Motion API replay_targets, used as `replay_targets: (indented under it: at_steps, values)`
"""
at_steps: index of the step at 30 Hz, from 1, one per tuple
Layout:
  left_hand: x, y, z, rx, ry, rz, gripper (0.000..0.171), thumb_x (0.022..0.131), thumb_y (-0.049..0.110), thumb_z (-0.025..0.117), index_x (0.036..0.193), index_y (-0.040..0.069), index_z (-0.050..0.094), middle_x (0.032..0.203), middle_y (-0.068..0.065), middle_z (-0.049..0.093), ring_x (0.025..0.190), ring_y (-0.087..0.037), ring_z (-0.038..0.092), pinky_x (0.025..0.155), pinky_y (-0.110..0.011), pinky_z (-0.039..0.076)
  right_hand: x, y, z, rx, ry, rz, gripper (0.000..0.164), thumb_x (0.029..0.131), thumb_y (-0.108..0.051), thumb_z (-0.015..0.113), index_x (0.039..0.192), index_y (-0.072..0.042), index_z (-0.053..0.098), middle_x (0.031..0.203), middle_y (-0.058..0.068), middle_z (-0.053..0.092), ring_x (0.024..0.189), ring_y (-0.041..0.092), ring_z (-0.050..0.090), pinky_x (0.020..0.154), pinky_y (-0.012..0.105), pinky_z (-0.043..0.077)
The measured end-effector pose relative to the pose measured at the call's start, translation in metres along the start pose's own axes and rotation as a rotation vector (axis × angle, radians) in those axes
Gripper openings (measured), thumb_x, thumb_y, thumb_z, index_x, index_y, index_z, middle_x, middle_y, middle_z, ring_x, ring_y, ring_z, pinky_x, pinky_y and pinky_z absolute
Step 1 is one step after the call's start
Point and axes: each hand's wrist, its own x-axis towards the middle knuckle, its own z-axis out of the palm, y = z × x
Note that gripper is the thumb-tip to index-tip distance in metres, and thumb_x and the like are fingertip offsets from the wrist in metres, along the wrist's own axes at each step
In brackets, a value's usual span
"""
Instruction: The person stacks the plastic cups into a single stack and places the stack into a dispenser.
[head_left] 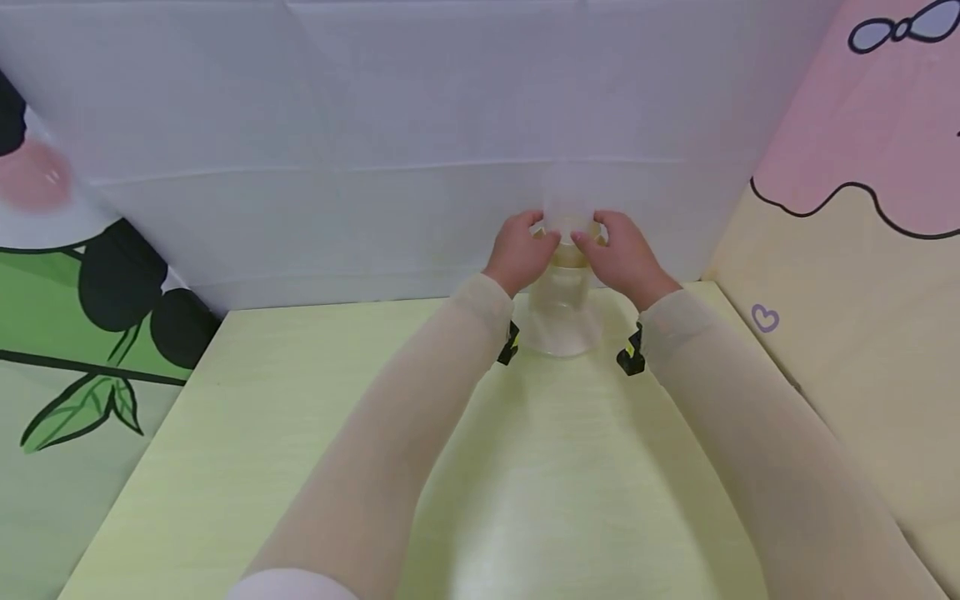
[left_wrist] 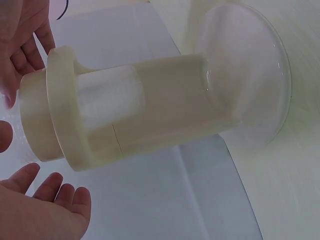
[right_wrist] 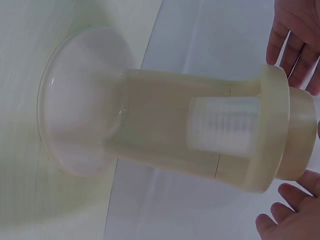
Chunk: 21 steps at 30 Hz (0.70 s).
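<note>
A pale cream cup dispenser (head_left: pixel 558 287) stands upright at the far edge of the table, with a wide round base (left_wrist: pixel 250 75) and a thick collar (right_wrist: pixel 274 130) near its top. Through its cut-out front shows a stack of clear plastic cups (right_wrist: pixel 222 127) with faint ridges. The stack's clear upper end rises above the rim. My left hand (head_left: pixel 522 252) holds that end from the left, thumb at the front, fingers round the side. From the right, my right hand (head_left: pixel 628 257) grips it the same way, the thumbs close together. Some fingers are hidden in the head view.
The pale yellow table (head_left: pixel 300 433) ends at a white sheet wall (head_left: pixel 375 108) right behind the dispenser. A pink and cream printed panel (head_left: pixel 840 275) borders the right side, a green cartoon panel (head_left: pixel 45 292) the left. Small black wrist mounts (head_left: pixel 632 354) hang below both forearms.
</note>
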Motion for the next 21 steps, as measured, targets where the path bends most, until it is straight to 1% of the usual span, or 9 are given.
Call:
replay_targets:
  at_steps: [2,4,8,11,14,16,21]
  values:
    - [-0.001,-0.001,-0.001,0.007,-0.002,0.004,0.059,0.106,0.036,0.058,0.157,0.011,0.042,0.16,-0.005,0.04,0.148,-0.02,0.034,0.118,-0.035,0.034,0.0,0.001,0.0,-0.013,-0.01,0.01,0.077,0.106,-0.05,0.05,0.16,0.001,0.03,0.165,0.019,0.027,0.153,0.035,0.023,0.123,0.054,0.022]
    - [-0.002,-0.002,-0.001,0.017,-0.002,0.014,0.058,0.106,0.034,0.058,0.157,0.011,0.043,0.159,-0.006,0.042,0.148,-0.02,0.035,0.119,-0.035,0.033,-0.001,0.003,0.0,-0.015,-0.018,0.021,0.079,0.105,-0.052,0.05,0.16,0.0,0.028,0.166,0.019,0.026,0.153,0.035,0.022,0.123,0.055,0.021]
    - [-0.002,-0.006,-0.002,0.031,0.003,0.022,0.057,0.105,0.033,0.058,0.156,0.011,0.045,0.158,-0.006,0.043,0.147,-0.021,0.036,0.119,-0.035,0.033,-0.002,0.004,0.002,0.018,-0.021,0.026,0.079,0.104,-0.053,0.053,0.161,-0.003,0.029,0.165,0.017,0.027,0.152,0.035,0.024,0.122,0.056,0.022]
    - [-0.002,-0.01,-0.003,0.046,0.01,0.024,0.056,0.105,0.033,0.058,0.155,0.011,0.045,0.158,-0.006,0.044,0.147,-0.021,0.037,0.119,-0.035,0.033,-0.003,0.005,0.002,0.031,-0.016,0.023,0.079,0.103,-0.052,0.055,0.16,-0.004,0.03,0.164,0.017,0.03,0.152,0.035,0.026,0.122,0.057,0.023]
    - [-0.003,-0.012,-0.004,0.061,0.012,0.027,0.056,0.105,0.033,0.058,0.155,0.011,0.046,0.157,-0.006,0.045,0.147,-0.021,0.037,0.119,-0.034,0.033,-0.005,0.008,0.002,0.03,-0.02,0.016,0.08,0.103,-0.052,0.055,0.161,-0.004,0.029,0.165,0.017,0.029,0.152,0.035,0.025,0.122,0.057,0.022]
    - [-0.005,-0.013,-0.005,0.065,0.007,0.032,0.057,0.105,0.034,0.059,0.155,0.01,0.046,0.157,-0.006,0.045,0.147,-0.021,0.038,0.119,-0.035,0.033,-0.008,0.011,0.001,0.028,-0.024,0.017,0.081,0.103,-0.052,0.055,0.162,-0.004,0.026,0.166,0.017,0.027,0.153,0.035,0.023,0.122,0.058,0.021]
    - [-0.011,-0.014,-0.009,0.086,-0.013,0.017,0.059,0.105,0.038,0.06,0.156,0.012,0.045,0.158,-0.004,0.044,0.147,-0.02,0.037,0.119,-0.036,0.034,-0.014,0.017,-0.001,0.025,-0.038,0.004,0.082,0.103,-0.052,0.055,0.163,-0.006,0.024,0.167,0.015,0.026,0.153,0.035,0.023,0.121,0.059,0.022]
